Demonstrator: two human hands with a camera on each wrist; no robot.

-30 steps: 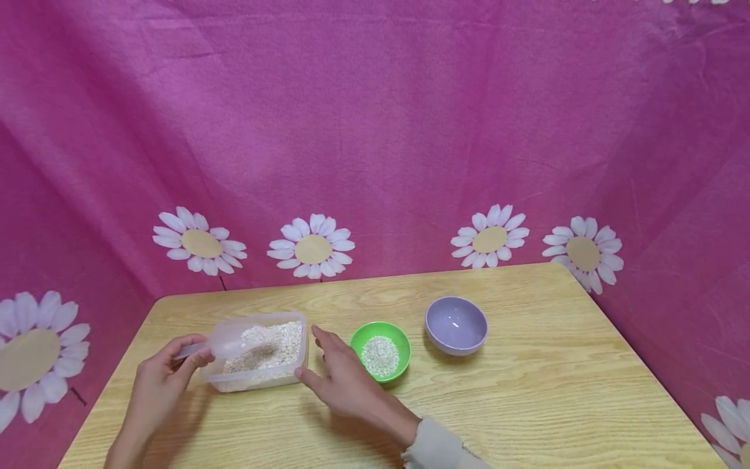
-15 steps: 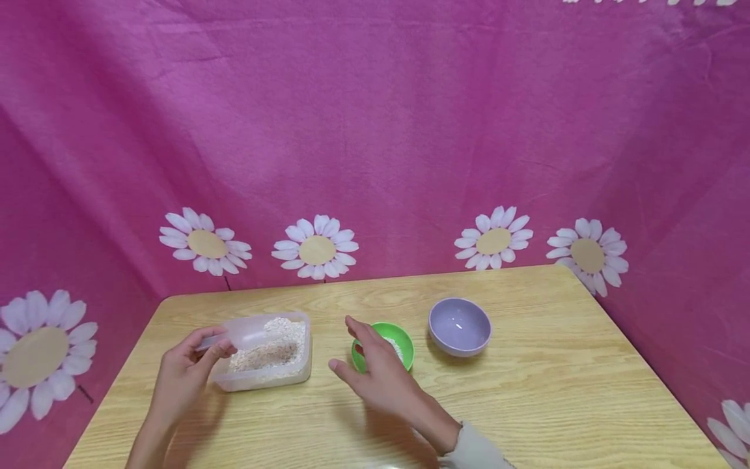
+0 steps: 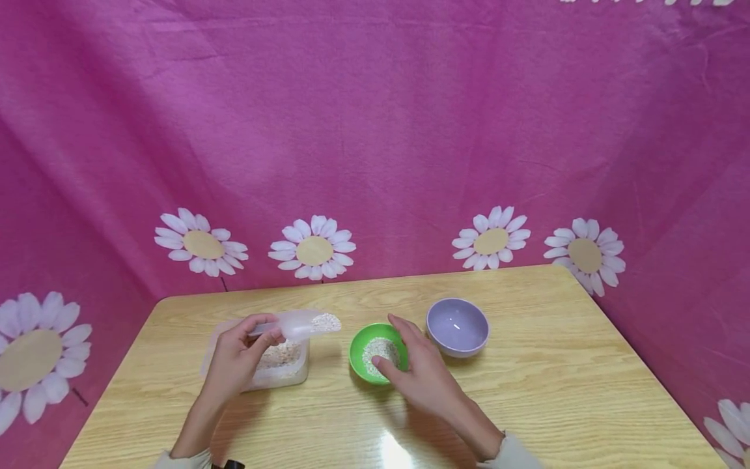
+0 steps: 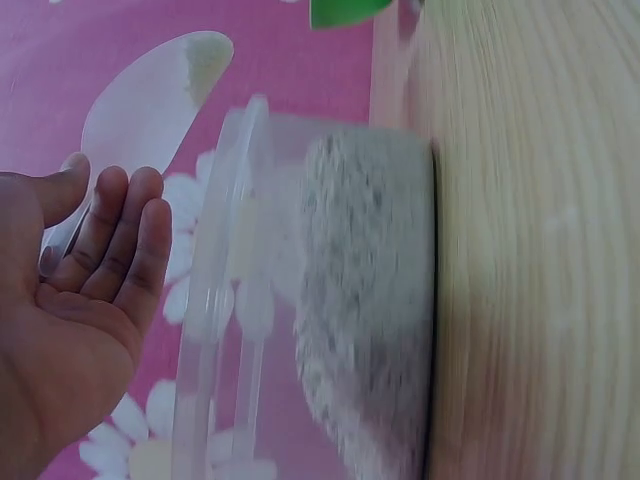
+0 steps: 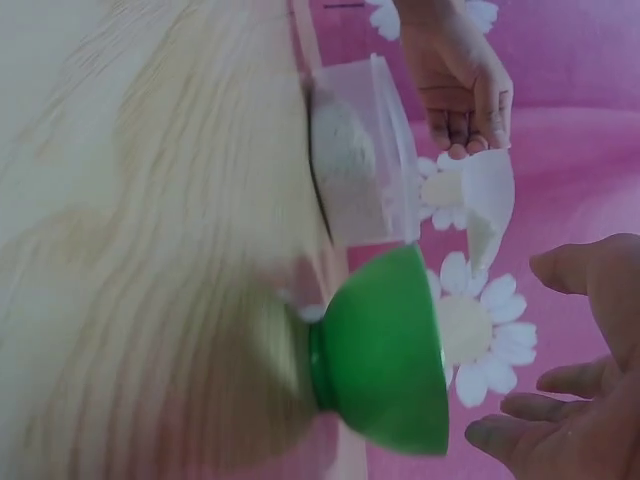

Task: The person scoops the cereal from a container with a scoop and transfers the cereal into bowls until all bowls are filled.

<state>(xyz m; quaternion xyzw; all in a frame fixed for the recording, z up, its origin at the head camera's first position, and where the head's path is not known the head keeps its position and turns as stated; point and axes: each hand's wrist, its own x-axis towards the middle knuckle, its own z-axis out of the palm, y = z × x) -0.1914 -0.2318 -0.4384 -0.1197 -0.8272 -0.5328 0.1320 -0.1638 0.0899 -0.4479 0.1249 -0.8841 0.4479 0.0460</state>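
Observation:
My left hand (image 3: 265, 333) pinches the handle of a clear plastic scoop (image 3: 300, 324), which it holds level above the right end of a clear tub (image 3: 287, 365) of pale grain. A small heap of grain lies in the scoop's tip, just left of a green bowl (image 3: 359, 352) that has grain in it. My right hand (image 3: 410, 365) is open, its curved fingers round the green bowl's near right side. In the left wrist view, the left hand (image 4: 100, 250), the scoop (image 4: 140, 110) and the tub (image 4: 300, 300) fill the frame. The right wrist view shows the green bowl (image 5: 385, 350) next to the right hand's fingers (image 5: 585, 270).
An empty lilac bowl (image 3: 457, 326) stands just right of the green bowl. The wooden table (image 3: 556, 391) has bare surface at the right and along its front edge. Pink cloth with daisies (image 3: 375, 130) hangs behind the table and on both sides.
The left hand has lifted the scoop out of the tub with grain in it and carried it right. The right hand has moved from beside the tub to the green bowl.

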